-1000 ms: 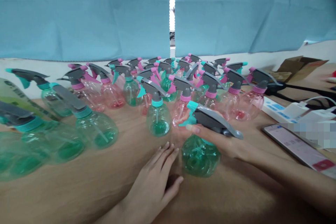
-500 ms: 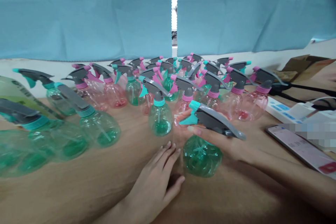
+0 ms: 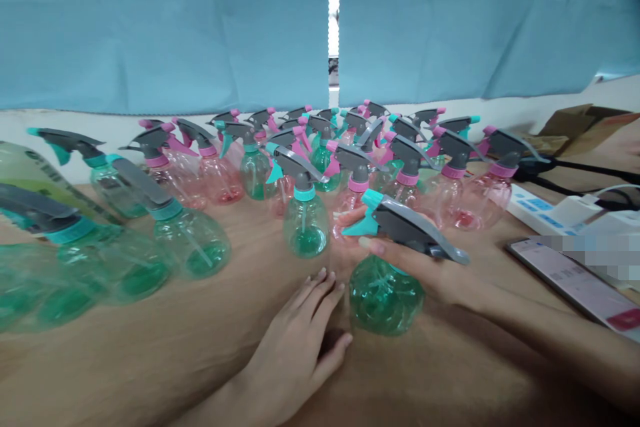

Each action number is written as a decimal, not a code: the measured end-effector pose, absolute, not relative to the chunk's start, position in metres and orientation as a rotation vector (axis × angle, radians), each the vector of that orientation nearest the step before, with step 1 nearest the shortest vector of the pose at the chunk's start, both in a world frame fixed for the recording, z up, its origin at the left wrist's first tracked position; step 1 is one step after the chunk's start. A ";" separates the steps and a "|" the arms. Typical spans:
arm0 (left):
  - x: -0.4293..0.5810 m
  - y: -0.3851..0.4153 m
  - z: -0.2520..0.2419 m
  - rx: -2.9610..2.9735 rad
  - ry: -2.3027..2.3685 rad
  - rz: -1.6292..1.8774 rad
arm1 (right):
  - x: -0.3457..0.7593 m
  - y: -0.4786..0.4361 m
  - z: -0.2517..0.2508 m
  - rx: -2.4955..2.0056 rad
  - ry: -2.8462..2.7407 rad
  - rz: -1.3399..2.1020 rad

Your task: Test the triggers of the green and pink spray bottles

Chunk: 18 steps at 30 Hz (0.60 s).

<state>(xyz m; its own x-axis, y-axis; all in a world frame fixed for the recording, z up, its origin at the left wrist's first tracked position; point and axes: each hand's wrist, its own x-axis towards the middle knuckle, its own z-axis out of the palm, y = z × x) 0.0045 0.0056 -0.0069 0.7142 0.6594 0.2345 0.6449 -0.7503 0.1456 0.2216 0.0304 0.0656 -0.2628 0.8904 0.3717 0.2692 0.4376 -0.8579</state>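
Note:
My right hand (image 3: 425,273) is closed around the neck of a green spray bottle (image 3: 385,297) with a grey trigger head (image 3: 407,227) and teal nozzle; the bottle stands on the wooden table (image 3: 150,360). My left hand (image 3: 295,347) lies flat on the table just left of that bottle, fingers stretched out and holding nothing. A second green bottle (image 3: 306,223) stands right behind my fingertips.
Several pink and green spray bottles (image 3: 410,173) crowd the back of the table, with more green ones (image 3: 190,243) at the left. A phone (image 3: 575,283) and a white power strip (image 3: 545,210) lie at the right. Blue curtains (image 3: 165,27) hang behind.
Almost nothing differs: the view has shifted slightly and the held bottle sits a touch lower and to the right. Both hands keep their places.

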 end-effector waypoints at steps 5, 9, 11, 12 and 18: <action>0.005 0.005 -0.007 2.852 1.096 0.421 | 0.222 0.030 0.064 -0.925 -1.689 0.966; 0.006 0.006 -0.007 2.867 1.095 0.411 | 0.222 0.029 0.064 -0.933 -1.659 0.983; 0.006 0.006 -0.007 2.869 1.095 0.415 | 0.222 0.029 0.063 -0.937 -1.668 0.967; 0.006 0.006 -0.007 2.867 1.094 0.418 | 0.222 0.029 0.063 -0.938 -1.673 0.964; 0.005 0.005 -0.006 2.855 1.089 0.408 | 0.226 0.031 0.059 -1.008 -1.734 0.948</action>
<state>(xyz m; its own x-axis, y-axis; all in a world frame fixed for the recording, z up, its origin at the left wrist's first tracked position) 0.0054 0.0048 -0.0061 0.7154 0.6618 0.2241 0.6462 -0.7487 0.1480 0.2255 0.0309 0.0585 -0.2724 0.9102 0.3121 0.2281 0.3762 -0.8980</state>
